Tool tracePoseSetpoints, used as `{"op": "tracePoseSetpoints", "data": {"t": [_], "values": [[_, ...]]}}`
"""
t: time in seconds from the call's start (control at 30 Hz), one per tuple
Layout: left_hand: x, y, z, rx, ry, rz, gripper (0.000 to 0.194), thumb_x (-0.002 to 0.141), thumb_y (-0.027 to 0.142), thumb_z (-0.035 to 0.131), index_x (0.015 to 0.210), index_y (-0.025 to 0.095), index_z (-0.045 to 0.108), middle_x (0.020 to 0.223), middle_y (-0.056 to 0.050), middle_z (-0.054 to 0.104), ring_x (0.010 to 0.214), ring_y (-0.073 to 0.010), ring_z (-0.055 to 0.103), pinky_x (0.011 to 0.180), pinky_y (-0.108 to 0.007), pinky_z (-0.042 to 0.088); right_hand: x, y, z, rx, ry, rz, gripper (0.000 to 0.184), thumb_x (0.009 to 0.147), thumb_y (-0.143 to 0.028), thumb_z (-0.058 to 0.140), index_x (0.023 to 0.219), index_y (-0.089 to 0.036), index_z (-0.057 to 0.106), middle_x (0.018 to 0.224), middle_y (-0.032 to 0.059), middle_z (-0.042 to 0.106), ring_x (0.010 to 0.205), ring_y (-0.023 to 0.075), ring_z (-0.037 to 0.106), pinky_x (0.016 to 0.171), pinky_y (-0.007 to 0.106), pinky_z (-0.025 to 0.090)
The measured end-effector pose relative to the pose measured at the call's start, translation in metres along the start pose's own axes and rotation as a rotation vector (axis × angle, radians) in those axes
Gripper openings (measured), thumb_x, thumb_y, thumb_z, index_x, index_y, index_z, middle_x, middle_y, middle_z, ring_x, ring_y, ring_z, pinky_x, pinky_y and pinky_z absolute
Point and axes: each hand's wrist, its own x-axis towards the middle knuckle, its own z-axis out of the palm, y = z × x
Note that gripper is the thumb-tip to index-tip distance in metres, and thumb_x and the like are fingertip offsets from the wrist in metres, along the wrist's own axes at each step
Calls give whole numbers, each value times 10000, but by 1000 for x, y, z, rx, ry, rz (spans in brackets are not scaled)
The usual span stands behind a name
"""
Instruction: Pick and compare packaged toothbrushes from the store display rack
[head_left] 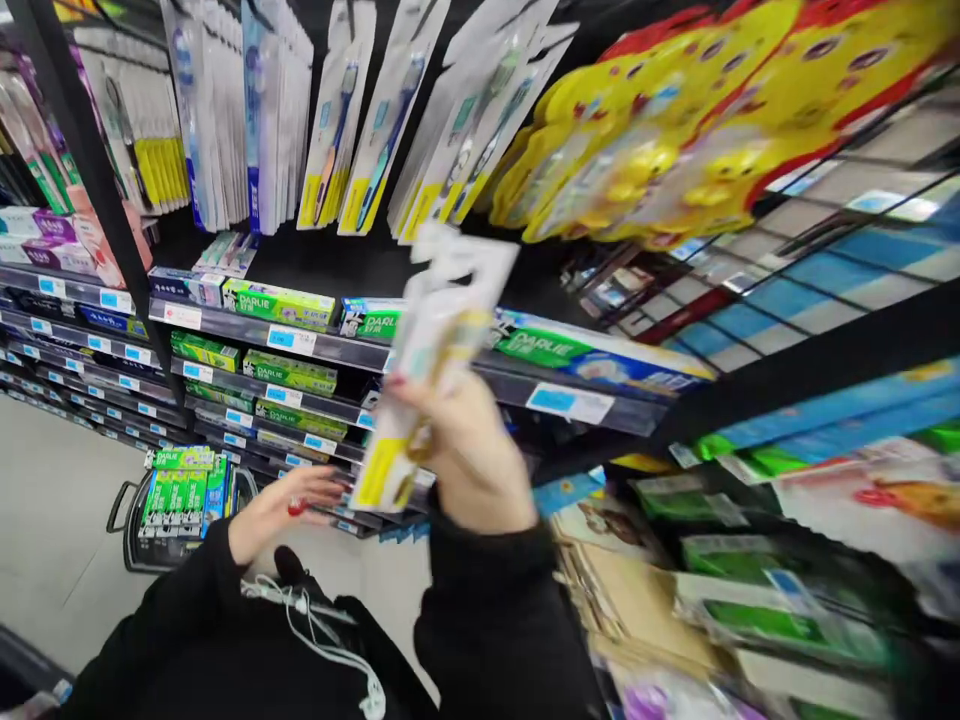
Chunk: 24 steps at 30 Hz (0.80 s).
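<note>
My right hand (480, 440) is closed around a toothbrush pack (442, 330), a white and clear card with a yellow lower end, held upright in front of the shelf. Motion blurs the pack, and whether it is one card or several I cannot tell. My left hand (289, 500), wearing a red ring, is lower and to the left, its fingers stretched out and holding nothing. Above the held pack hang similar toothbrush packs (465, 130) with yellow lower ends. Beyond them, to the left, more packs (274, 120) with blue ends hang in rows.
Green Darlie toothpaste boxes (277, 302) line the shelves, above price tags (291, 340). On the floor at left, a black basket (142, 550) holds several toothpaste boxes (176, 490). Yellow duck-shaped packs (660, 130) hang at upper right beside a wire grid (825, 230). Packaged goods (757, 610) fill the lower right.
</note>
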Motion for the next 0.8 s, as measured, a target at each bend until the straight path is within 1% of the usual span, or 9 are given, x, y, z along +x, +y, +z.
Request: {"op": "tracePoseSetpoints", "data": {"t": [0.07, 0.13, 0.2, 0.27, 0.37, 0.47, 0.57, 0.7, 0.8], "values": [[1, -4, -4, -124, 13, -29, 717, 691, 582, 620, 1233, 141, 461, 1206, -158, 551, 1104, -290, 524, 888, -408, 437, -20, 45, 22, 24, -69, 135, 314, 537, -407, 772, 728, -219, 608, 685, -7, 616, 565, 146, 552, 523, 290, 495], [-1, -6, -7, -87, 73, -106, 684, 640, 501, 712, 1169, 125, 495, 1126, -141, 596, 1037, -279, 563, 883, -403, 439, -33, 79, 38, 39, -96, 200, 325, 594, -464, 729, 789, -235, 605, 769, 3, 634, 643, 162, 569, 583, 296, 496], [-6, -8, -8, -24, 143, -185, 631, 611, 407, 764, 1110, 109, 517, 1026, -125, 636, 935, -264, 606, 845, -402, 461, -42, 102, 44, 49, -112, 234, 344, 651, -510, 676, 863, -251, 598, 872, 13, 642, 743, 180, 585, 670, 312, 499], [-13, -10, -8, -21, 177, -244, 554, 620, 378, 761, 1042, 89, 550, 932, -120, 660, 841, -258, 631, 791, -404, 487, -49, 115, 44, 50, -130, 263, 364, 696, -538, 630, 919, -254, 584, 952, 27, 635, 836, 195, 587, 751, 326, 491], [-25, -12, -6, -111, 136, -316, 450, 663, 392, 719, 953, 69, 602, 857, -129, 676, 768, -262, 647, 739, -412, 511, -60, 120, 39, 29, -179, 301, 388, 732, -550, 590, 979, -252, 566, 1002, 40, 625, 888, 206, 585, 767, 327, 483], [-35, -14, -1, -194, 119, -327, 389, 673, 373, 712, 908, 75, 629, 829, -126, 687, 750, -258, 655, 724, -401, 524, -67, 118, 36, 15, -245, 304, 385, 749, -524, 583, 1018, -248, 563, 1027, 39, 623, 930, 213, 580, 768, 319, 479], [-38, -14, 6, -240, 152, -305, 344, 659, 343, 728, 872, 87, 641, 775, -106, 691, 718, -242, 659, 712, -375, 533, -71, 114, 37, -32, -258, 248, 364, 781, -487, 558, 1014, -207, 568, 1025, 48, 626, 948, 219, 572, 801, 326, 466], [-38, -16, 16, -325, 210, -295, 350, 632, 327, 746, 879, 105, 637, 745, -84, 682, 680, -243, 660, 667, -392, 549, -74, 114, 39, -65, -249, 182, 328, 815, -447, 519, 986, -172, 570, 968, 51, 636, 890, 207, 579, 788, 321, 462], [-38, -21, 20, -230, 309, -294, 366, 625, 354, 746, 866, 102, 636, 700, -77, 670, 632, -244, 652, 612, -392, 549, -77, 117, 40, -27, -153, 156, 284, 817, -406, 532, 1006, -193, 526, 988, 42, 623, 874, 185, 580, 778, 306, 467]]}}
